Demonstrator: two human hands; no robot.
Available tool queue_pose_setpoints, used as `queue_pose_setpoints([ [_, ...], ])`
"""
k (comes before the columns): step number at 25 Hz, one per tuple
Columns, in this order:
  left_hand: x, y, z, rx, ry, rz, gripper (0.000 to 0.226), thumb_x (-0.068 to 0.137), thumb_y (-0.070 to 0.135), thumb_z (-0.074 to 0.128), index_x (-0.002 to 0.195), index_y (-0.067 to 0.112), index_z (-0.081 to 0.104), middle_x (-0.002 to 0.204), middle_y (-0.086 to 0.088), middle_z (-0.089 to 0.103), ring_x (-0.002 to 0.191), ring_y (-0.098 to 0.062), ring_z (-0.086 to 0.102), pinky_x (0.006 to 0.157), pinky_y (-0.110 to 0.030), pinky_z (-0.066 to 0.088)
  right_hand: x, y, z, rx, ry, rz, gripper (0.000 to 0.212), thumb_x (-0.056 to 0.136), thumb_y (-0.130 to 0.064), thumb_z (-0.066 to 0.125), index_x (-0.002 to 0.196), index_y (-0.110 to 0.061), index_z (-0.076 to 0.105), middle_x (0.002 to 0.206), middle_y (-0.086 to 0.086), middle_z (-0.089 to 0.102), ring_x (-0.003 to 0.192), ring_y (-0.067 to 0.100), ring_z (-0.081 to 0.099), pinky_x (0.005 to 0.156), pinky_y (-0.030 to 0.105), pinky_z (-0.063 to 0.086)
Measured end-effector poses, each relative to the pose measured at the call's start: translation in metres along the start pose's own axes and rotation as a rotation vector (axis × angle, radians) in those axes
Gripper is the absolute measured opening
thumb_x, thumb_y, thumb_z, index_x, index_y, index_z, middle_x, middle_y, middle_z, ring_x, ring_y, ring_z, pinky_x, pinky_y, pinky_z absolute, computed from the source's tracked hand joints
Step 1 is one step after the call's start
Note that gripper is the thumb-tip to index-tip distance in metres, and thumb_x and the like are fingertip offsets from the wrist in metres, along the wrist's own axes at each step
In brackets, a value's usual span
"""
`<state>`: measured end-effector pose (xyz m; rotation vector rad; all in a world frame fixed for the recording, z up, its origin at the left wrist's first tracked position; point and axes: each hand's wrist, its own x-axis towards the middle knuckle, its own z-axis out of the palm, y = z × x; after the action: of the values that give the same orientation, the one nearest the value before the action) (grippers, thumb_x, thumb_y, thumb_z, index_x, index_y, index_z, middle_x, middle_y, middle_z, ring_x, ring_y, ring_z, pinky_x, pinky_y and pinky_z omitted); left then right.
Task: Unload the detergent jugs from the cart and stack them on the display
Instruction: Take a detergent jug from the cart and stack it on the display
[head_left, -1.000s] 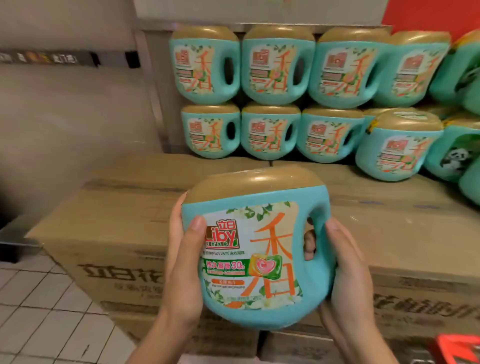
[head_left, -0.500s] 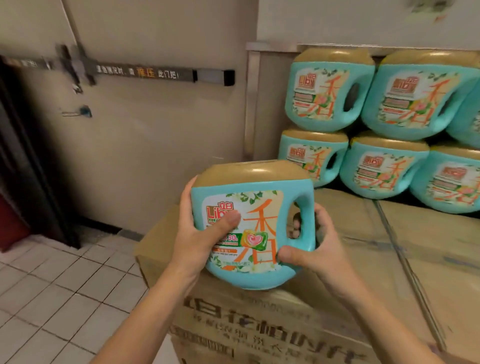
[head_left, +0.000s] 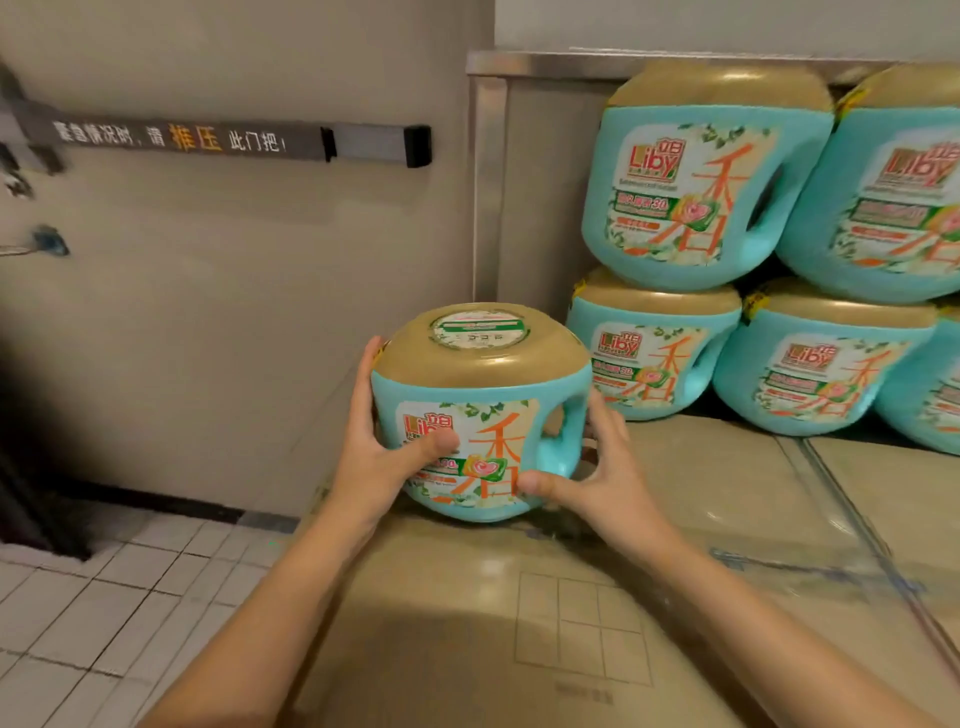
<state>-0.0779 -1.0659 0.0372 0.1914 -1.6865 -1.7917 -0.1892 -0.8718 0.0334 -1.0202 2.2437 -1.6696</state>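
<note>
Detergent jug (head_left: 480, 415), gripped by left hand (head_left: 379, 460) and right hand (head_left: 605, 470), looks mid-placement; next, seat it just left of the stacked jugs (head_left: 654, 358).

Teal detergent jug (head_left: 483, 415) gripped by left hand (head_left: 382, 457) and right hand (head_left: 597, 467), on cardboard boxes (head_left: 675, 597), beside stacked jugs (head_left: 706, 176)

Your left hand (head_left: 379, 457) and right hand (head_left: 597, 467) are bare, and so are your left forearm (head_left: 270, 613) and right forearm (head_left: 753, 623), right down to the bottom edge of the view. Both forearms are slim and smooth. Your fingers (head_left: 366, 364) are fairly long and slender, and your thumbs end in broad, rounded tips. Blur softens your knuckles and wrists, so finer marks there cannot be made out.
</note>
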Motion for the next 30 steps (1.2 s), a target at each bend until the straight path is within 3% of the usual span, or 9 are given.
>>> queue_pose_setpoints([
  [2,0.019,-0.012,-0.005,0.053,0.043,-0.027,0.1,0.044,0.052,0.09,0.132,0.052,0.043,0.129,0.018,0.06,0.115,0.001,0.059,0.083,-0.021,0.055,0.018,0.006,0.014,-0.032,0.071,-0.008,0.101,0.058,-0.039,0.091,0.14,-0.042,0.032,0.13,-0.009,0.041,0.127,0.01,0.042,0.107,0.04,0.042],
  [5,0.044,-0.032,-0.009,0.034,0.066,-0.061,0.084,0.05,0.046,0.089,0.123,0.052,0.048,0.11,0.029,0.067,0.102,0.01,0.063,0.071,-0.011,0.053,0.042,0.016,0.03,-0.032,0.199,0.003,0.103,0.061,-0.039,0.089,0.146,-0.026,0.032,0.135,-0.003,0.046,0.128,0.017,0.045,0.106,0.043,0.043],
  [11,0.074,-0.063,-0.004,-0.042,0.186,-0.096,0.092,0.053,0.034,0.085,0.136,0.023,0.045,0.122,0.009,0.065,0.113,-0.008,0.063,0.08,-0.017,0.055,0.073,0.031,0.052,-0.055,0.32,0.095,0.087,0.076,-0.035,0.08,0.145,-0.01,0.034,0.145,0.006,0.048,0.133,0.019,0.047,0.109,0.043,0.04],
  [16,0.102,-0.068,0.01,0.288,0.248,-0.104,0.094,0.065,0.052,0.076,0.148,0.031,0.037,0.133,0.006,0.051,0.113,-0.007,0.053,0.087,-0.02,0.045,0.095,0.037,0.056,-0.116,0.387,0.195,0.069,0.083,-0.036,0.073,0.139,-0.007,0.043,0.131,0.007,0.061,0.121,0.019,0.058,0.1,0.023,0.045],
  [18,0.108,-0.073,0.015,0.234,0.201,-0.12,0.093,0.07,0.048,0.075,0.15,0.03,0.033,0.133,0.01,0.055,0.111,0.0,0.055,0.083,-0.014,0.044,0.098,0.041,0.057,-0.113,0.387,0.224,0.065,0.085,-0.031,0.072,0.138,-0.007,0.044,0.13,0.006,0.061,0.119,0.02,0.058,0.1,0.029,0.047],
  [21,0.11,-0.082,0.013,0.097,0.225,-0.119,0.092,0.065,0.045,0.075,0.146,0.025,0.035,0.13,0.013,0.053,0.105,0.016,0.053,0.082,-0.007,0.046,0.098,0.044,0.056,-0.119,0.408,0.238,0.059,0.084,-0.029,0.074,0.132,-0.009,0.045,0.125,0.005,0.062,0.113,0.017,0.058,0.092,0.024,0.046],
  [24,0.112,-0.085,0.01,0.033,0.224,-0.128,0.089,0.068,0.04,0.073,0.145,0.02,0.034,0.134,0.011,0.051,0.108,0.015,0.054,0.085,-0.005,0.045,0.098,0.043,0.057,-0.144,0.413,0.253,0.06,0.081,-0.031,0.076,0.128,-0.01,0.046,0.12,0.003,0.061,0.104,0.011,0.056,0.086,0.02,0.044],
  [27,0.11,-0.087,0.01,0.058,0.233,-0.119,0.089,0.069,0.043,0.074,0.145,0.02,0.036,0.12,0.023,0.053,0.099,0.026,0.054,0.078,0.001,0.044,0.097,0.042,0.057,-0.144,0.419,0.256,0.057,0.081,-0.031,0.076,0.126,-0.01,0.048,0.112,-0.001,0.061,0.1,0.01,0.057,0.085,0.02,0.045],
  [30,0.102,-0.086,0.009,0.163,0.243,-0.128,0.087,0.072,0.044,0.078,0.146,0.024,0.037,0.122,0.02,0.053,0.093,0.03,0.052,0.076,0.001,0.045,0.091,0.038,0.056,-0.132,0.463,0.251,0.044,0.085,-0.023,0.073,0.122,-0.009,0.052,0.097,-0.006,0.06,0.083,0.006,0.058,0.078,0.013,0.049],
])
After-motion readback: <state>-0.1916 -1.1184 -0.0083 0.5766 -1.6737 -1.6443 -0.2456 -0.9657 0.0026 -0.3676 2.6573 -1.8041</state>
